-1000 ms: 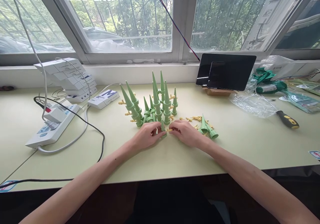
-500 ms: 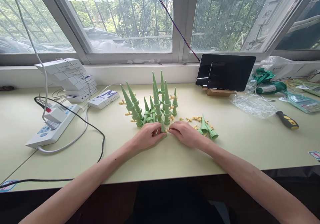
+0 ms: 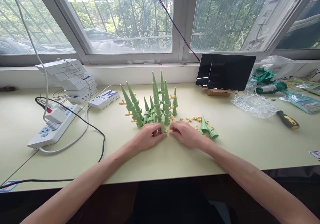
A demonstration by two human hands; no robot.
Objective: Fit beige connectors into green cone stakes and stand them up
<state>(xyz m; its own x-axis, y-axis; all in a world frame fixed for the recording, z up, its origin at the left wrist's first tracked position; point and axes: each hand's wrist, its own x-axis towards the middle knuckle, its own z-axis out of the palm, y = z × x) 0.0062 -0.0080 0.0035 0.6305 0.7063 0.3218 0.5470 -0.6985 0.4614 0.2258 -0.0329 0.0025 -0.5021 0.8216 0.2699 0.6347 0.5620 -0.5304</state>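
Your left hand sits at the lower centre of the frame, its fingers curled round a small green plastic cone spike that stands point up, low over the bench; the hold looks meant to steady the cone near its base while leaving its right side bare. From that side, your right hand pinches a little yellow valve-like fitting between the fingertips, its free end facing the cone's base. You have the two parts at least very close; whether the fitting is seated cannot be told at this size. Both your forearms come in from the lower corners, probably resting near the bench to keep the hands level. Just beyond your hands, a cluster of green spikes stands upright, several with yellow side fittings jutting outward, likely grouped there to be out of your way. Right of centre, loose yellow fittings and spare green cones lie near your right hand, seemingly for an easy reach. Well apart from your hands are a white power strip at left and a black-and-yellow screwdriver at right.
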